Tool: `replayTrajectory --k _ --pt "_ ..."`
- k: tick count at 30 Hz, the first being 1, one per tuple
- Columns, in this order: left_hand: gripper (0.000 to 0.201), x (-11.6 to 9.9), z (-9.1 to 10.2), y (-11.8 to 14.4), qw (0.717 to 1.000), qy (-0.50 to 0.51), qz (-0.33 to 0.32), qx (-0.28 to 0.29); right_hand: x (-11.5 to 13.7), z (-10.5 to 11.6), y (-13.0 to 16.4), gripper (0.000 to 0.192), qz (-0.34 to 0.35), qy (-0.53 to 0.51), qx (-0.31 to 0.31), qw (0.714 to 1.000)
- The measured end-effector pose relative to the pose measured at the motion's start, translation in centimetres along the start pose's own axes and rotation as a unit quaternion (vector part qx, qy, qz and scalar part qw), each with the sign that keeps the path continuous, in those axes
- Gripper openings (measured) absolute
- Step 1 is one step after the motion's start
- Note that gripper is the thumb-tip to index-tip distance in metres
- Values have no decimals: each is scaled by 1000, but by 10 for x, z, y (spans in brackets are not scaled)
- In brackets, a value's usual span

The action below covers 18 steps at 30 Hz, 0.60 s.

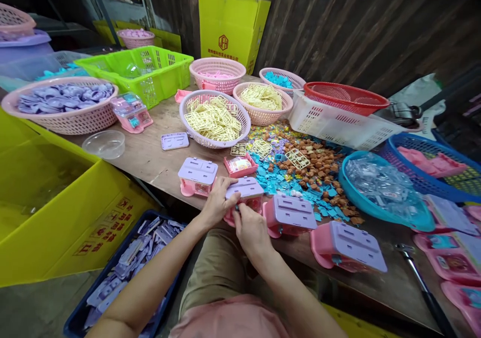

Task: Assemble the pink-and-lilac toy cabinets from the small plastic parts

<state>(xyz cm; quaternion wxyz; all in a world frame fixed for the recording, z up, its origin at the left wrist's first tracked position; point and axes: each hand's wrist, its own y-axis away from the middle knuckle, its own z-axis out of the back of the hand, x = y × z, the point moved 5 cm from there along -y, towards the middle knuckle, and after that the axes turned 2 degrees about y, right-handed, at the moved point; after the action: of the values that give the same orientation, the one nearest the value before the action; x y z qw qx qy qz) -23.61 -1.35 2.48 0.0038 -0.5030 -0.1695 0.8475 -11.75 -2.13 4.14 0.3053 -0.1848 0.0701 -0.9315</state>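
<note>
My left hand (220, 201) grips the left end of a small pink plastic toy box with a lavender slotted lid (246, 187), its fingers over the top and its thumb at the near edge. Against the box's near side, the fingers of my right hand (252, 227) are closed; a small dark bit shows at their tips, too small to name. Similar boxes stand along the table's front edge: one (198, 172) to the left, another (293, 212) just right, and a third (353, 245) farther right. Behind my hands lies a small pink tray (240, 164) with pale pieces inside.
Loose blue and brown pieces (319, 162) cover the table's middle. Baskets of cream-coloured frames (213, 120) stand behind, with a teal basin (387, 192) of clear parts at right. A hammer-like tool (423, 283) lies right. A yellow carton (56, 202) and blue crate (75, 323) flank my left.
</note>
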Motion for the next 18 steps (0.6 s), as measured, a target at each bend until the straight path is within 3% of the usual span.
replayTrajectory --k 3,5,6,7,10,12,14,16,18 --pt "40 3 -3 3 999 -6 -34 38 -44 39 -10 20 -9 10 69 998" --pt "43 6 -9 5 996 -17 -58 64 -95 70 -23 22 -105 127 82 983" --pt "45 7 -12 6 994 -24 -70 78 -121 80 -29 25 -142 192 119 964" --pt "46 7 -15 7 992 -33 -81 88 -143 84 -35 27 -144 242 180 942" --pt "53 0 -14 12 985 -74 -135 82 -188 81 -48 21 -114 255 267 922" --pt "54 -8 1 15 977 -110 -177 47 -201 69 -51 22 -82 246 301 918" --pt "49 -12 29 14 971 -149 -188 -9 -207 58 -51 22 -53 240 321 915" --pt "49 -7 66 8 970 -180 -146 -74 -209 51 -50 19 -32 237 328 914" --pt "58 6 97 -1 977 -174 -92 -85 -210 50 -50 12 -19 239 326 915"
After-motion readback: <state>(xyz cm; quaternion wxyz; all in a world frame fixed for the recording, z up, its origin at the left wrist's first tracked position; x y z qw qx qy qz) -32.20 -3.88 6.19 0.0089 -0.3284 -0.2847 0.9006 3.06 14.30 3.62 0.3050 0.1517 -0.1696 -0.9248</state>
